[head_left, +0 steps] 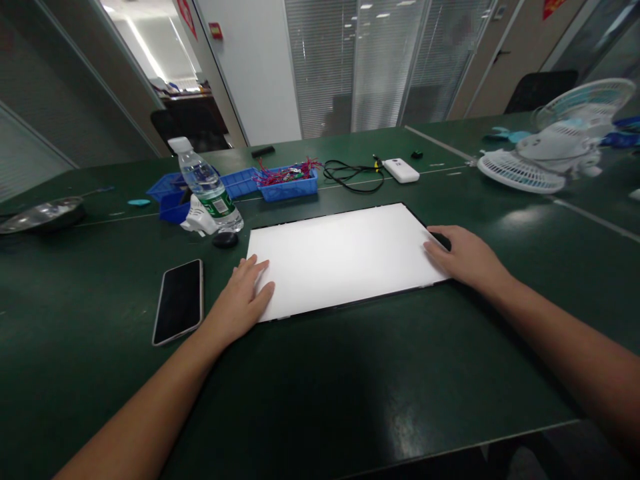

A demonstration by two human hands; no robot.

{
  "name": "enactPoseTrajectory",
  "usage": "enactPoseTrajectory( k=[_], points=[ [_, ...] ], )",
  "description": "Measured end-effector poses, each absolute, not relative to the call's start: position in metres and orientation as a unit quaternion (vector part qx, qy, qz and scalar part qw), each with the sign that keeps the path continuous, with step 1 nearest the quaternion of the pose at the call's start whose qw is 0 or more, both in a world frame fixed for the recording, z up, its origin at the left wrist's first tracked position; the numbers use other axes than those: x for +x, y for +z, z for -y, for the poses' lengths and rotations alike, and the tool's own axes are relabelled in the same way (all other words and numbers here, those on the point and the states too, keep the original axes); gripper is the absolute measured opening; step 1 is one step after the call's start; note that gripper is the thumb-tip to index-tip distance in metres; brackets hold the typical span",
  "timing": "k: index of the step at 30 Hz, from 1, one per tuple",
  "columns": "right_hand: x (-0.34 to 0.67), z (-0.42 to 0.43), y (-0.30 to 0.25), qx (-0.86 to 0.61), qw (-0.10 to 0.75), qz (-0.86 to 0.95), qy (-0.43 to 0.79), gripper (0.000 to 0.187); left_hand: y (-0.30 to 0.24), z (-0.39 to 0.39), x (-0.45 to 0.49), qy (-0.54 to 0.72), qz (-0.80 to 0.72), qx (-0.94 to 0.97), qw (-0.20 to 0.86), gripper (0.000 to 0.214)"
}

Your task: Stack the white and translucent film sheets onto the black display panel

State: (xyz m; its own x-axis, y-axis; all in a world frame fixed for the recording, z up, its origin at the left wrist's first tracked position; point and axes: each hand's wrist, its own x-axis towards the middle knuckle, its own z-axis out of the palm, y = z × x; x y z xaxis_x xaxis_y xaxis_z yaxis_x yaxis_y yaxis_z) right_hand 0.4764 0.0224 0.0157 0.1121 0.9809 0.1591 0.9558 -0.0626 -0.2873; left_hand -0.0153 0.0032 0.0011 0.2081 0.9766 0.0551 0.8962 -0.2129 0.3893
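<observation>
A flat white rectangular panel (pixel 345 257) with a thin black frame lies on the table in front of me. My left hand (pixel 244 297) grips its left edge, with the thumb and some fingertips on the white face. At the opposite edge, my right hand (pixel 467 257) holds the panel's side with its thumb over the top. The undersides of the fingers are hidden. A dark-screened smartphone (pixel 179 302) lies to the left of my left hand. Behind that hand are a black computer mouse (pixel 225 240) and a clear water bottle (pixel 210 190).
Blue bins (pixel 289 190) stand behind the panel, one with red wires. Beside them lie a black cable (pixel 353 177) and a white box-shaped device (pixel 401 171). A white fan (pixel 555 147) rests at the far right. The green table (pixel 320 393) has its near edge below.
</observation>
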Motion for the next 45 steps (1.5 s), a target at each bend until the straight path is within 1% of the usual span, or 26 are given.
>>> enactPoseTrajectory(
  k=[4,8,13,17,22,27,32,35,40,42,45],
  points=[
    [0.478,-0.024,0.012,-0.733,0.154,0.661,0.039,0.069,-0.001,-0.004,-0.017,0.153,-0.608,0.765,0.146,0.079],
    [0.479,-0.025,0.012,-0.726,0.151,0.669,0.053,0.07,-0.005,-0.005,-0.02,0.171,-0.601,0.768,0.141,0.077],
    [0.481,-0.024,0.012,-0.727,0.181,0.657,0.082,0.067,-0.002,-0.004,-0.018,0.162,-0.605,0.767,0.139,0.078],
    [0.485,-0.023,0.009,-0.718,0.264,0.633,0.115,0.058,0.002,-0.003,-0.014,0.14,-0.613,0.765,0.141,0.08],
    [0.49,-0.029,0.006,-0.71,0.372,0.555,0.225,0.051,0.0,-0.003,-0.015,0.136,-0.607,0.773,0.124,0.077],
    [0.486,-0.028,0.021,-0.688,0.448,0.468,0.327,0.06,-0.004,-0.004,-0.019,0.111,-0.588,0.794,0.11,0.075],
    [0.482,-0.02,0.038,-0.634,0.535,0.346,0.439,0.067,-0.007,-0.004,-0.02,0.102,-0.588,0.797,0.097,0.074],
    [0.478,-0.02,0.043,-0.599,0.592,0.28,0.461,0.068,-0.008,-0.004,-0.021,0.11,-0.587,0.798,0.087,0.071],
    [0.468,-0.02,0.048,-0.517,0.694,0.187,0.464,0.05,-0.007,-0.004,-0.021,0.117,-0.582,0.799,0.092,0.07],
    [0.464,-0.019,0.048,-0.492,0.716,0.176,0.463,0.046,-0.006,-0.004,-0.02,0.116,-0.585,0.797,0.095,0.07],
    [0.461,-0.018,0.046,-0.464,0.726,0.178,0.476,0.044,-0.003,-0.004,-0.019,0.113,-0.589,0.794,0.1,0.071]
  ],
)
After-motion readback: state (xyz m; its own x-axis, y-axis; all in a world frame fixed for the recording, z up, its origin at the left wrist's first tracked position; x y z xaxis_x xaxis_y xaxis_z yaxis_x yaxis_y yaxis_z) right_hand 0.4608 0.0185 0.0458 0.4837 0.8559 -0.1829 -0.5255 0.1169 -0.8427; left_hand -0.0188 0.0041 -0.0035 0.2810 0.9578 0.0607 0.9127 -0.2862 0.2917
